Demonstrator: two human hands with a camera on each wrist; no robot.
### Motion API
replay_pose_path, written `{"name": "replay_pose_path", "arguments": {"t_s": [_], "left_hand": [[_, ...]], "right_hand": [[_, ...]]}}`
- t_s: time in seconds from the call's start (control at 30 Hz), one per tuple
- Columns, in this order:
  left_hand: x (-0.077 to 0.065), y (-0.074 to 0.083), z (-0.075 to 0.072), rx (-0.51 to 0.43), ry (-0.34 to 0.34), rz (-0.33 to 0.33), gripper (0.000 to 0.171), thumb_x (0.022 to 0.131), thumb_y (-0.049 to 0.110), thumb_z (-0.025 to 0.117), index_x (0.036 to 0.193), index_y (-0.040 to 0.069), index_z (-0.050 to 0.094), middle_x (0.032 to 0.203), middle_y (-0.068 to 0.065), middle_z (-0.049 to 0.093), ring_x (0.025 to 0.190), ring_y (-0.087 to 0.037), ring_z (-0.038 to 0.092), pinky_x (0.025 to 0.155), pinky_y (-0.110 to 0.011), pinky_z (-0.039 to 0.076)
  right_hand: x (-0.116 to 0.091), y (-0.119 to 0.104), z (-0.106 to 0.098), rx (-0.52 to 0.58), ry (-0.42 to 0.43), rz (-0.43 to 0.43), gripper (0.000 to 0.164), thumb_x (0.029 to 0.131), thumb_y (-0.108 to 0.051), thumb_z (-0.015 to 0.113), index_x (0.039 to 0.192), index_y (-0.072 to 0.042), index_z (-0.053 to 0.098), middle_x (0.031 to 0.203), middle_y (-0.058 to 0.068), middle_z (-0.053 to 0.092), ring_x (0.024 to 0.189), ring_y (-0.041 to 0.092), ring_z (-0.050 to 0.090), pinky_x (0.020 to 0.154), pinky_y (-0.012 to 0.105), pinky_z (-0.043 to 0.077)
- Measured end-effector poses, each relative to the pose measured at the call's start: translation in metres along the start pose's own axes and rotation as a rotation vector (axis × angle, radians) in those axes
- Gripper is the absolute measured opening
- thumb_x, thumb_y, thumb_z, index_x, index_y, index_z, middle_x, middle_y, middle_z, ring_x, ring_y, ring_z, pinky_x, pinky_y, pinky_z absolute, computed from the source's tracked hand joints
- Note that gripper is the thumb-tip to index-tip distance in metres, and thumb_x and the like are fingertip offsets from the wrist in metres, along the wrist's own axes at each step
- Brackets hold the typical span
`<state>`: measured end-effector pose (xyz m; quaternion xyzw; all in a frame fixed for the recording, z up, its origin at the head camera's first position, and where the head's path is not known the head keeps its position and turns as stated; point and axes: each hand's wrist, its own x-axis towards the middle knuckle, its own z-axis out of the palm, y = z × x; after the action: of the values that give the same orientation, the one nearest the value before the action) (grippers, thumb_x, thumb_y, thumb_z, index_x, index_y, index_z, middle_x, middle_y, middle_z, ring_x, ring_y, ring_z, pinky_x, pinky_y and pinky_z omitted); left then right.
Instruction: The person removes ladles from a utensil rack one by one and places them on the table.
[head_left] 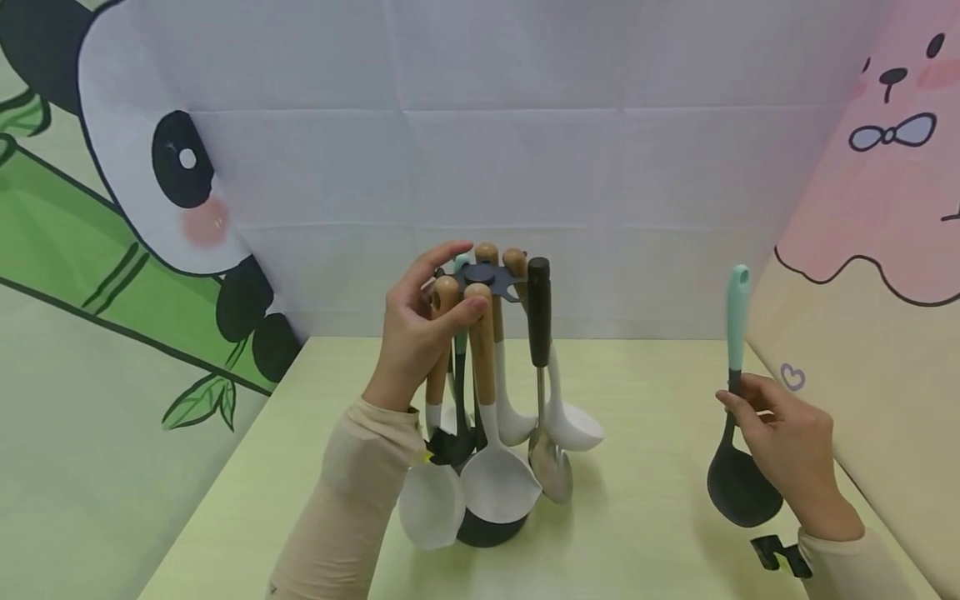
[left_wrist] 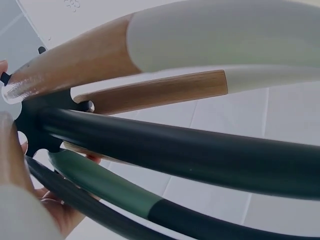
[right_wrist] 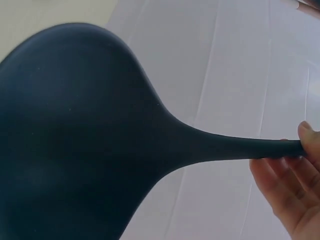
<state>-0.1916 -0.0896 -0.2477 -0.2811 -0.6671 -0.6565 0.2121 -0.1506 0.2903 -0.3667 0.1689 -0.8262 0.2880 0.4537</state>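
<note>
A rotating utensil rack [head_left: 480, 273] stands on the table, hung with several kitchen tools. My left hand [head_left: 416, 325] grips its top, the thumb across a wooden handle [head_left: 480, 350] of a white ladle [head_left: 498, 483]. In the left wrist view, fingers [left_wrist: 60, 212] show partly behind the handles and the dark rack top [left_wrist: 37, 120]. Away to the right, my right hand [head_left: 787, 442] pinches the dark neck of a ladle [head_left: 738, 487] with a mint-green handle, held upright with the bowl down. The right wrist view shows the dark bowl [right_wrist: 75, 125] close up.
A metal spoon [head_left: 555, 475] with a black handle hangs on the rack's right side, beside another white ladle [head_left: 577, 427]. The pale table [head_left: 637, 517] lies between the rack and my right hand. A white cloth wall [head_left: 510, 167] stands behind.
</note>
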Motion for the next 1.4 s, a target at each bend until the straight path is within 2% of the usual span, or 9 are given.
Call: {"name": "replay_pose_path", "arguments": {"t_s": [0.1, 0.27, 0.37, 0.53, 0.7, 1.0, 1.13, 1.23, 1.4], "left_hand": [[0.0, 0.0, 0.0, 0.001, -0.002, -0.002, 0.1, 0.068, 0.07, 0.077, 0.136, 0.0, 0.055, 0.109, -0.002, 0.058, 0.079, -0.015, 0.051, 0.065, -0.026, 0.045], [-0.001, 0.0, 0.0, 0.022, 0.003, -0.008, 0.1, 0.067, 0.072, 0.076, 0.136, 0.002, 0.056, 0.093, -0.002, 0.055, 0.074, -0.016, 0.048, 0.064, -0.027, 0.045], [-0.001, 0.001, 0.0, 0.026, 0.003, -0.008, 0.101, 0.067, 0.074, 0.075, 0.136, 0.003, 0.056, 0.099, -0.002, 0.056, 0.076, -0.017, 0.05, 0.066, -0.028, 0.047], [-0.001, 0.0, 0.0, 0.022, 0.005, 0.001, 0.1, 0.067, 0.073, 0.075, 0.135, 0.002, 0.057, 0.096, -0.002, 0.056, 0.076, -0.017, 0.05, 0.066, -0.027, 0.048], [-0.001, 0.0, 0.001, 0.019, 0.008, 0.004, 0.099, 0.067, 0.073, 0.075, 0.135, 0.002, 0.057, 0.084, -0.001, 0.054, 0.074, -0.016, 0.049, 0.064, -0.027, 0.046], [-0.001, 0.0, 0.001, 0.035, 0.016, -0.001, 0.101, 0.066, 0.074, 0.074, 0.135, 0.002, 0.057, 0.084, -0.001, 0.053, 0.074, -0.017, 0.049, 0.064, -0.028, 0.046], [-0.001, -0.001, 0.001, 0.027, 0.016, -0.002, 0.101, 0.066, 0.074, 0.075, 0.135, 0.002, 0.057, 0.079, -0.001, 0.049, 0.073, -0.017, 0.047, 0.064, -0.027, 0.045], [-0.001, -0.001, 0.001, 0.025, 0.014, 0.004, 0.102, 0.066, 0.073, 0.075, 0.135, 0.001, 0.056, 0.077, -0.001, 0.048, 0.073, -0.017, 0.047, 0.064, -0.027, 0.045], [-0.001, -0.002, 0.001, 0.02, 0.014, 0.008, 0.101, 0.067, 0.073, 0.075, 0.135, 0.001, 0.056, 0.082, -0.001, 0.052, 0.074, -0.016, 0.049, 0.064, -0.027, 0.046]], "right_hand": [[-0.002, 0.006, -0.004, -0.025, -0.01, 0.01, 0.031, 0.063, 0.016, 0.078, 0.092, 0.01, 0.07, 0.073, 0.018, 0.07, 0.078, -0.027, 0.045, 0.063, 0.001, 0.041], [-0.005, 0.02, -0.009, -0.056, -0.027, 0.014, 0.031, 0.062, 0.017, 0.079, 0.091, 0.011, 0.069, 0.072, 0.02, 0.07, 0.079, -0.03, 0.042, 0.063, 0.0, 0.04], [-0.006, 0.031, -0.012, -0.075, -0.05, 0.04, 0.031, 0.063, 0.017, 0.079, 0.091, 0.011, 0.068, 0.072, 0.021, 0.07, 0.078, -0.031, 0.04, 0.06, 0.001, 0.039], [-0.01, 0.051, -0.018, -0.105, -0.132, 0.134, 0.026, 0.07, 0.015, 0.077, 0.093, 0.01, 0.067, 0.073, 0.022, 0.069, 0.069, -0.032, 0.038, 0.051, 0.006, 0.038], [-0.012, 0.065, -0.024, -0.142, -0.229, 0.203, 0.019, 0.078, 0.01, 0.074, 0.095, 0.009, 0.067, 0.072, 0.019, 0.068, 0.06, -0.027, 0.04, 0.046, 0.012, 0.036], [-0.019, 0.084, -0.03, -0.203, -0.308, 0.262, 0.015, 0.083, 0.004, 0.072, 0.094, 0.01, 0.065, 0.072, 0.015, 0.067, 0.059, -0.014, 0.045, 0.046, 0.019, 0.037], [-0.023, 0.092, -0.032, -0.233, -0.337, 0.283, 0.016, 0.084, 0.002, 0.071, 0.095, 0.011, 0.065, 0.074, 0.016, 0.067, 0.06, 0.013, 0.062, 0.047, 0.023, 0.039], [-0.025, 0.096, -0.033, -0.244, -0.355, 0.297, 0.016, 0.085, 0.001, 0.07, 0.096, 0.012, 0.064, 0.074, 0.017, 0.067, 0.064, 0.036, 0.064, 0.047, 0.025, 0.04], [-0.027, 0.103, -0.035, -0.26, -0.392, 0.325, 0.018, 0.088, -0.002, 0.068, 0.096, 0.013, 0.063, 0.075, 0.019, 0.067, 0.064, 0.039, 0.064, 0.048, 0.028, 0.04]]}}
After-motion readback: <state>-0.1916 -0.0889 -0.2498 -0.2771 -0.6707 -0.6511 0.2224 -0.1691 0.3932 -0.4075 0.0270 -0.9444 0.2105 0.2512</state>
